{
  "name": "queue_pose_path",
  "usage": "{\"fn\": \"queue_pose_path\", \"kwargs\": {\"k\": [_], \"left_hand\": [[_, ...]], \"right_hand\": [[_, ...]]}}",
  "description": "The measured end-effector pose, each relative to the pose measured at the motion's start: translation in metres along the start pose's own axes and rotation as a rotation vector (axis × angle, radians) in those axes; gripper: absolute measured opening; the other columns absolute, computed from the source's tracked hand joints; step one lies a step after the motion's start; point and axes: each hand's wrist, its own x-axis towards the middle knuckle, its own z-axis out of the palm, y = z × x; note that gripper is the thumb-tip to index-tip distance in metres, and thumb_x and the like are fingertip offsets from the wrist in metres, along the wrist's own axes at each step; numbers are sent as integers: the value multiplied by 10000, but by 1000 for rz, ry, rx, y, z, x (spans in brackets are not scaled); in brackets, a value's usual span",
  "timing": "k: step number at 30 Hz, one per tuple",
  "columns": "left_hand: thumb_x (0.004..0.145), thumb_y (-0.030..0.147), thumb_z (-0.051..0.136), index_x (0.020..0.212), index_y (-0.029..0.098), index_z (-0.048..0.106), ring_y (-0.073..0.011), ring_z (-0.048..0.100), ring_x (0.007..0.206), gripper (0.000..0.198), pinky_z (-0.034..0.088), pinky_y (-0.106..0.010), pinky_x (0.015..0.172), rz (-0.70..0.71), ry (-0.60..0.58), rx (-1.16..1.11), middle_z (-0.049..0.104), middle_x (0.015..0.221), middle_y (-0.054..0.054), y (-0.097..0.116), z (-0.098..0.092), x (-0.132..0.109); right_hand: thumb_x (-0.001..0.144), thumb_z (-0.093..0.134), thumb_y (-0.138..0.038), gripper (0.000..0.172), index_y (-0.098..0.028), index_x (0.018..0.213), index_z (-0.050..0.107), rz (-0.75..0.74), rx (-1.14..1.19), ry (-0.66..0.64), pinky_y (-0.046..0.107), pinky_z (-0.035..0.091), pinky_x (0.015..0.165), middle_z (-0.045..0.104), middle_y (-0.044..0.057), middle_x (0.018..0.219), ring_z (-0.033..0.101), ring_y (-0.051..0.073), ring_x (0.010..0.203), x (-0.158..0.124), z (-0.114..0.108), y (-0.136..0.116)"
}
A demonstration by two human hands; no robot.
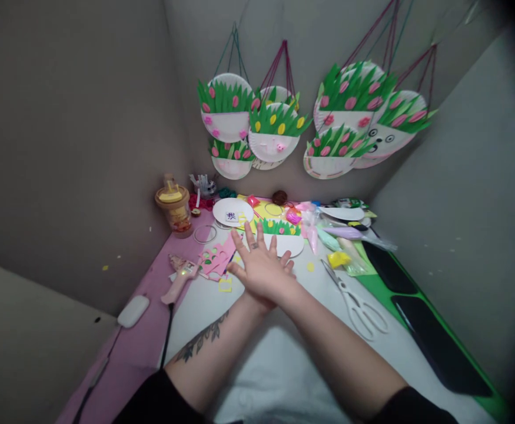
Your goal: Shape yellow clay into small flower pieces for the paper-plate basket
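Observation:
My forearms cross over the white table cover. On top, my right hand (261, 268) lies palm down with its fingers spread and a ring on one of them; it holds nothing. My left hand (288, 263) is beneath it, mostly hidden, with some stretched fingertips showing to the right. Just beyond the fingers lies a paper-plate basket (283, 242) with green paper grass and pink and yellow paper tulips. Left of the hands are pink paper (216, 259) with round cut-outs and a pink hot glue gun (181, 281) with a lit spot.
White scissors (355, 303) lie open on the right, near two black flat slabs (438, 341). A lidded cup (173, 206) stands at the back left, beside a white paper plate (226, 207). Bagged clay-like packs (339, 259) lie back right. Finished plate baskets (275, 141) hang on the wall.

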Motion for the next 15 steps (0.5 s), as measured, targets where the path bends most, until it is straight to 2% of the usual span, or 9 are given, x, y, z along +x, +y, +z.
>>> {"fn": "queue_pose_path", "kwargs": {"k": [2, 4, 7, 9, 10, 12, 15], "left_hand": [[844, 616, 282, 1393, 400, 339, -291, 309, 1368, 593, 208, -541, 1073, 32, -77, -51, 352, 1488, -3, 9, 3, -1], [838, 651, 235, 1419, 376, 302, -284, 322, 1363, 646, 243, -521, 1073, 43, -98, -89, 346, 1492, -6, 17, 7, -1], [826, 674, 171, 1449, 404, 181, -281, 261, 1393, 679, 301, -504, 1046, 148, 28, -111, 208, 1546, 46, 14, 13, -1], [830, 657, 150, 1439, 458, 134, -274, 213, 1411, 641, 325, -491, 1029, 305, 127, -106, 95, 1560, 116, 6, 14, -2], [828, 659, 153, 1431, 476, 144, -276, 203, 1413, 630, 328, -492, 1022, 329, 141, -94, 67, 1560, 133, 3, 14, -3], [816, 688, 166, 1420, 469, 212, -288, 223, 1405, 644, 318, -507, 1019, 227, 86, -67, 97, 1563, 108, 3, 14, -5], [818, 702, 182, 1420, 382, 298, -293, 287, 1380, 691, 276, -512, 1053, 36, -81, -65, 260, 1533, 9, 18, 12, -5]], "right_hand": [[896, 364, -539, 679, -347, 1470, 57, 21, 3, 10, 716, 129, 1025, -29, 28, 1571, -11, 398, 1417, 6, -2, 11], [897, 351, -540, 701, -289, 1480, 54, -30, 1, -46, 696, 114, 1044, -13, 71, 1569, -25, 383, 1420, 2, -3, 21], [880, 362, -575, 752, -246, 1485, 61, -84, 9, -121, 692, 134, 1040, -26, 114, 1563, -29, 416, 1410, -13, -1, 19], [853, 408, -601, 769, -307, 1480, 73, -133, 1, -86, 720, 126, 1019, -35, 73, 1567, -17, 446, 1401, -17, 1, 8], [842, 425, -607, 763, -350, 1472, 80, -140, -4, -46, 742, 121, 1000, -39, 43, 1568, -8, 461, 1396, -15, 1, 2], [846, 431, -595, 732, -400, 1461, 85, -95, 1, 41, 761, 129, 979, -38, 1, 1570, 8, 465, 1395, -5, 1, -2], [875, 410, -537, 715, -334, 1476, 80, -55, 31, 79, 704, 127, 1035, -15, 33, 1573, -9, 411, 1414, 10, 2, 13]]}}
